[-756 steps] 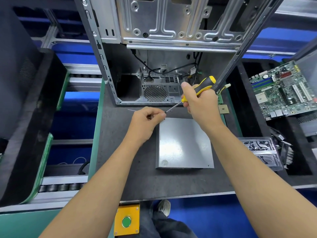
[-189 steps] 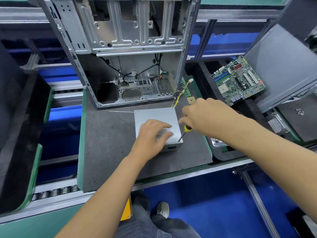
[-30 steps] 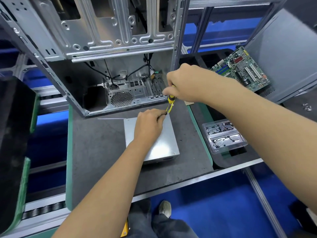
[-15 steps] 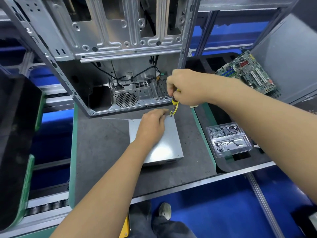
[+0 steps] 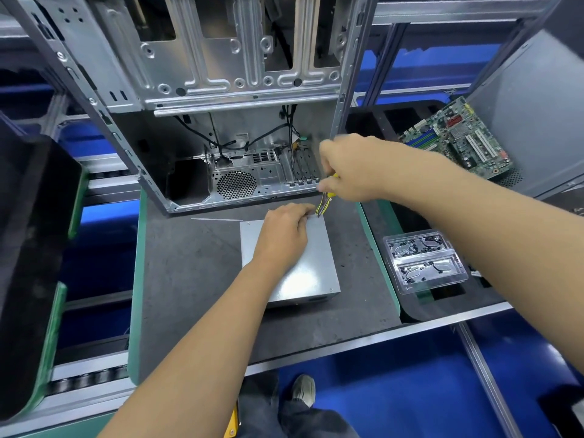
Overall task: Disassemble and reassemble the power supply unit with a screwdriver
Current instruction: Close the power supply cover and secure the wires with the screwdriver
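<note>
1. The flat grey sheet-metal power supply unit (image 5: 303,273) lies on the dark grey work mat (image 5: 189,279), near its far right corner, just in front of the open silver computer case (image 5: 221,90). Its long axis runs from the near edge to the far edge.
2. The left hand (image 5: 284,238) rests on the far half of the lid, fingers bent toward the far right corner; whether they pinch a screw I cannot tell.
3. The right hand (image 5: 354,169) is clenched around the yellow-handled screwdriver (image 5: 325,200), directly above this same corner, the shaft pointing steeply down. So the right hand is the working one, and the target lies below its fingers.
4. The tip, the screw head and most of the handle are hidden or blurred.
5. Right of the mat sits a clear plastic tray of small parts (image 5: 423,260); beyond it a green motherboard (image 5: 458,137).
</note>
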Tool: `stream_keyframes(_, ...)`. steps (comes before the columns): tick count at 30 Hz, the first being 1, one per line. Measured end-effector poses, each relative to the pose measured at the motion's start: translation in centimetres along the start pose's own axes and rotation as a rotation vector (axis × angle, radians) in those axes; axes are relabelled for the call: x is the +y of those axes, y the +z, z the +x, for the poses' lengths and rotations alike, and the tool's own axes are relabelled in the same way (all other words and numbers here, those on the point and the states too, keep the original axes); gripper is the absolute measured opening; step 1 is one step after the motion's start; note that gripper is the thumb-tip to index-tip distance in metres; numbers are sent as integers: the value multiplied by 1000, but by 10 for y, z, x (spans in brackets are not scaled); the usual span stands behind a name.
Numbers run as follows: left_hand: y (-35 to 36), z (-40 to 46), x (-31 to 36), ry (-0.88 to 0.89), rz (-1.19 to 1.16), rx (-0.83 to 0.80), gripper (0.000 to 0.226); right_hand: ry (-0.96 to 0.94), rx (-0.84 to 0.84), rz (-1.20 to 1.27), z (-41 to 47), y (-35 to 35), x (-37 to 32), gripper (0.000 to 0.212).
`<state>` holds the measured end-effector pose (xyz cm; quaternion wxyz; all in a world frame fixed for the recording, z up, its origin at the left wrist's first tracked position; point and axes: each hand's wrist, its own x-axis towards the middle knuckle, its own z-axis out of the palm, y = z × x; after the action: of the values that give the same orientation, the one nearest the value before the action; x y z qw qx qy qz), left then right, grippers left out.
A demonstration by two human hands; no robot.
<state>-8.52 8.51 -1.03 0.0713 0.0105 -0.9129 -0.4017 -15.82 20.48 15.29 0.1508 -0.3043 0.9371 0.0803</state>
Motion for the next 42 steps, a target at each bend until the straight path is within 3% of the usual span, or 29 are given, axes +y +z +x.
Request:
stream_keyframes(2,0,0,0,0,8,-11,32,-87,-34,118,0,-2,0,3)
stream_keyframes(4,0,1,0,-2,11,-11,33,-95,33,21,3,-2,-2,7)
stream_keyframes(7,1,1,0,-6,13,-5,32,14,84,-184,3,3,-5,34)
stream_keyframes(9,1,0,-1,-5,9,-1,31,51,17,-47,1,3,-1,36)
stream_keyframes(13,0,0,0,7,27,-13,30,-25,-6,92,0,-2,9,13)
stream_keyframes(16,0,0,-1,8,39,-20,30,39,62,167,0,3,17,21)
stream_keyframes(22,-1,0,0,0,55,-38,30,161,54,281,-5,20,44,17)
stream_keyframes(31,-1,-1,-1,6,38,-37,29,295,252,497,-25,53,86,11)
stream_keyframes(35,-9,1,3,-9,-47,-22,28,389,353,588,-30,77,97,19)
stream_keyframes(37,-25,4,-3,-33,-106,100,26,441,365,723,-32,95,100,34)
stream_keyframes(39,-50,8,-21,-103,-126,263,23,474,367,1078,-36,117,98,42)
stream_keyframes(41,-76,15,-45,-235,-87,293,20,516,349,1390,-38,141,94,25)
stream_keyframes(42,-87,21,-56,-293,-18,221,19,552,342,1442,-38,153,91,15)
